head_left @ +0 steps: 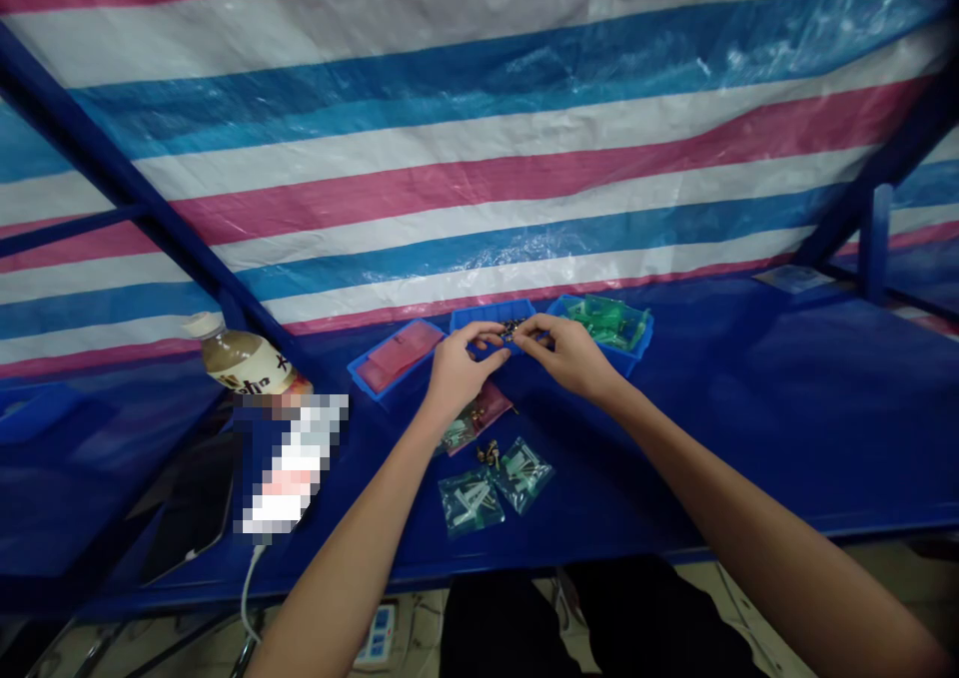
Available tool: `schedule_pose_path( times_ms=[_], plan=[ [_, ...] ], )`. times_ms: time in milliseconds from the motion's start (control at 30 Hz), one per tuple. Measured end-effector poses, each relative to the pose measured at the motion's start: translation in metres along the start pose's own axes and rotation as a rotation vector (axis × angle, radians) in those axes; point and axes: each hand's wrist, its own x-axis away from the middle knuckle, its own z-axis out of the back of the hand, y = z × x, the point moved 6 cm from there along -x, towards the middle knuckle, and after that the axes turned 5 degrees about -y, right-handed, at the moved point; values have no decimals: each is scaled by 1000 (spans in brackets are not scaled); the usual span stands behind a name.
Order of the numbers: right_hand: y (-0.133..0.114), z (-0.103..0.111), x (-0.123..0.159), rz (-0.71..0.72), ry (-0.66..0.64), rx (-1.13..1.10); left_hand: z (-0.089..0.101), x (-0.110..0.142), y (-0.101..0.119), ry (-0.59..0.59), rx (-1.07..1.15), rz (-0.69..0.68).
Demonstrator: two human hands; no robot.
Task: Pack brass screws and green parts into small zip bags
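Observation:
My left hand (466, 366) and my right hand (561, 353) meet over a blue plastic tray (490, 316), their fingertips pinching a small cluster of brass and dark metal parts (511, 331). The parts are too small to tell apart. To the left of my left hand lies a blue tray holding a pink bag (397, 356). Beyond my right hand, a blue tray (636, 343) holds green-tinted bags. Below my hands lie several small clear plastic bags of parts (471, 501) and loose brass pieces (488, 452) on the blue tabletop (674, 438).
A capped bottle of tan drink (244, 355) stands at the table's left, next to a pixelated object (292, 463) with a white cable (251, 588). A striped tarpaulin (479, 129) hangs behind the table. A power strip (376, 634) sits on the floor below.

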Motion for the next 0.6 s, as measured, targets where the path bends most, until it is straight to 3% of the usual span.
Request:
schedule_pose_path(
  times_ms=[233, 433, 600],
  plan=[
    [-5, 0, 0, 18, -10, -9, -3, 0, -1, -39, -24, 14],
    [-9, -3, 2, 10, -27, 130, -3, 1, 4, -4, 2, -18],
    [-2, -3, 2, -18, -14, 223, -8, 3, 9, -46, 28, -32]
  ],
)
